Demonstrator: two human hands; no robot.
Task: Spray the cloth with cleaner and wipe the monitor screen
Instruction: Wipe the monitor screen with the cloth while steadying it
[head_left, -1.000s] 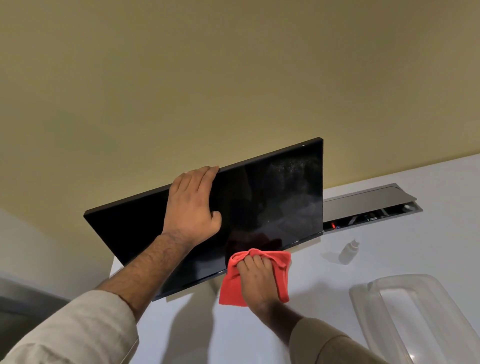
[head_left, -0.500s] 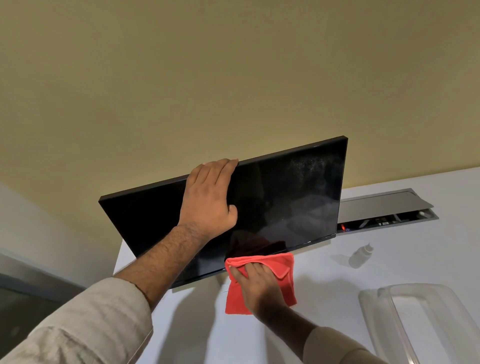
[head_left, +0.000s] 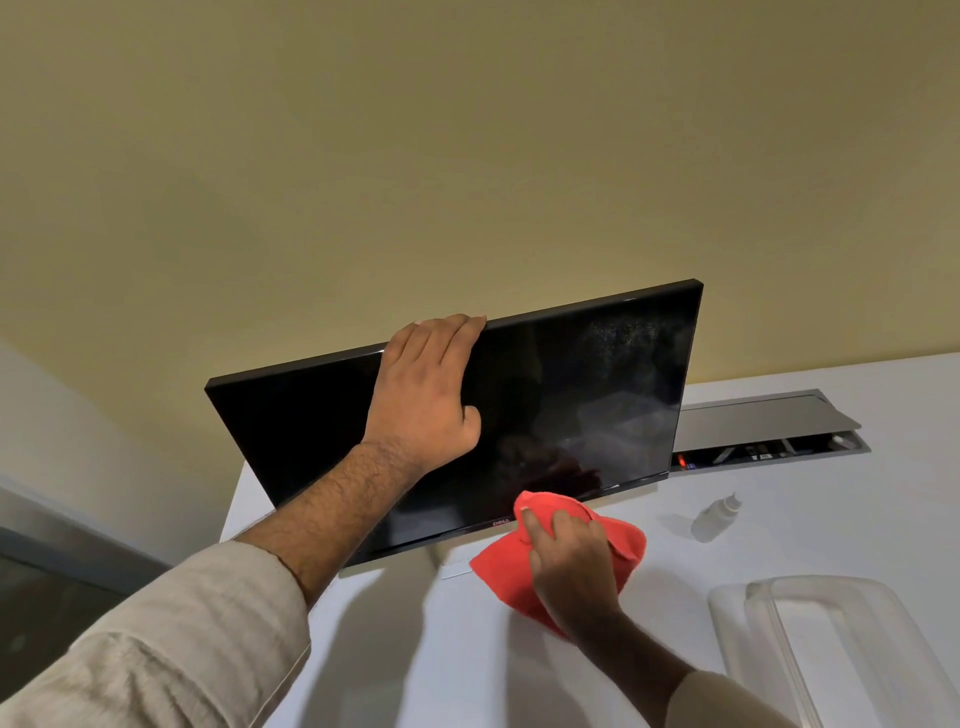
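Note:
A black monitor (head_left: 582, 410) stands on the white desk (head_left: 779, 525), its dark screen dusty near the upper right corner. My left hand (head_left: 423, 395) lies on the screen's top middle, fingers hooked over the top edge, thumb on the glass. My right hand (head_left: 569, 558) holds a red cloth (head_left: 623, 540) and presses its upper end against the screen's bottom edge, just right of the logo. A small clear spray bottle (head_left: 714, 517) stands on the desk to the right of the cloth.
An open grey cable hatch (head_left: 769, 426) is set into the desk behind the monitor's right side. A translucent plastic container (head_left: 841, 639) lies at the lower right. A yellow-beige wall rises behind the desk. The desk's left edge runs below the monitor's left corner.
The view has shifted, so everything sits further right and lower. My right hand with the red cloth has turned and slid a little right along the screen's bottom edge. My left hand stays on top.

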